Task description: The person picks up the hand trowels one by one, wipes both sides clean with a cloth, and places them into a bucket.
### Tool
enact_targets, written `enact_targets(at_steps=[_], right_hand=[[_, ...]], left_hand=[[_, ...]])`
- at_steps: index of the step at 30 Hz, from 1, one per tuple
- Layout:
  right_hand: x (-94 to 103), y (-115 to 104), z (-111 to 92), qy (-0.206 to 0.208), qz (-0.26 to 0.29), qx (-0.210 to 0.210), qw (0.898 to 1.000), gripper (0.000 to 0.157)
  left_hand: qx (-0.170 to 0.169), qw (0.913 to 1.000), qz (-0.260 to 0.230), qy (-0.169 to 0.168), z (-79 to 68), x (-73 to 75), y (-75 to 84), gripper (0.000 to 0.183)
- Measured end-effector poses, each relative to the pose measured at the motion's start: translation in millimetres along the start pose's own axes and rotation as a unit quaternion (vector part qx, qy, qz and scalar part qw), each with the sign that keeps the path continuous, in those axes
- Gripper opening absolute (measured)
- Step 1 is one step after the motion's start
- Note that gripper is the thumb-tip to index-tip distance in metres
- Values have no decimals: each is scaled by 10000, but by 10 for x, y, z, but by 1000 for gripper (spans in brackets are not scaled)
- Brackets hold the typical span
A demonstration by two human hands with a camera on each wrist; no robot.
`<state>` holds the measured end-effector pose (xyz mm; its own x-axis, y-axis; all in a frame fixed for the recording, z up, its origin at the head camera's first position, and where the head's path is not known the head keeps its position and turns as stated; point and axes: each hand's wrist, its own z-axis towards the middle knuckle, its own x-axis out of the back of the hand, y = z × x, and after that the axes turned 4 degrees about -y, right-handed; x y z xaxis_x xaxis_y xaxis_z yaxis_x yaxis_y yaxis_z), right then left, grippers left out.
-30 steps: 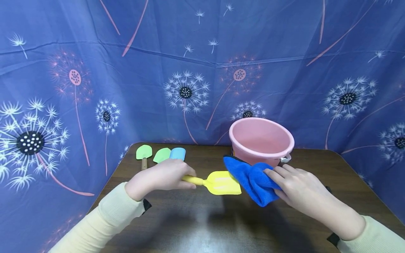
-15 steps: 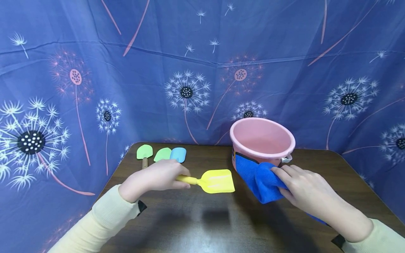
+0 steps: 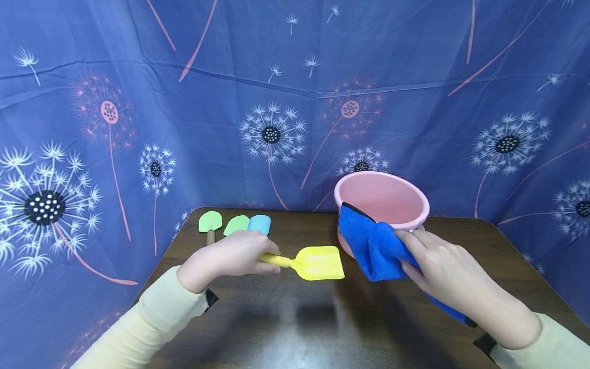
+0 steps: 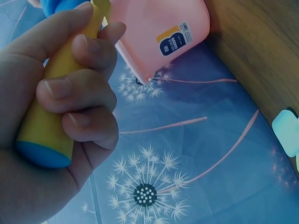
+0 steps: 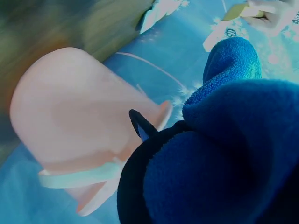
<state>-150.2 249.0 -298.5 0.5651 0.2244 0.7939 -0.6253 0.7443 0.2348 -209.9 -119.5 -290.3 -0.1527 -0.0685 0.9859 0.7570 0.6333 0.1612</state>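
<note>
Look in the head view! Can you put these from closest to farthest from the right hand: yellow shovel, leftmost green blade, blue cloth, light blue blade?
1. Blue cloth: gripped in the right hand.
2. Yellow shovel: left of the cloth, in the left hand.
3. Light blue blade: farther left, on the table.
4. Leftmost green blade: farthest left.

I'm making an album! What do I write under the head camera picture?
Left hand holds a yellow shovel, right hand grips a blue cloth in front of a pink bucket.
</note>
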Motion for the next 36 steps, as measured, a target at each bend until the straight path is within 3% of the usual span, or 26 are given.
enact_targets(at_steps=[14,18,20,23,36], right_hand=[[4,-223,328,224,141,-151,9995,59],[-16,-278,384,174,184,-297,9992,38],[-24,-307,405,95,195,-394,9990,40],[-50,-357,432,-4,158,-500,9986,55],[-334,-494,480,37,-85,-748,9972,54]], left_hand=[[-407,9988,263,-11,243,-10,101,21],[-445,9985,317,-50,307,4,142,20],[-460,9984,311,-63,336,11,159,20],[-420,9988,249,-92,375,16,181,20],[177,9997,163,-106,521,24,285,19]])
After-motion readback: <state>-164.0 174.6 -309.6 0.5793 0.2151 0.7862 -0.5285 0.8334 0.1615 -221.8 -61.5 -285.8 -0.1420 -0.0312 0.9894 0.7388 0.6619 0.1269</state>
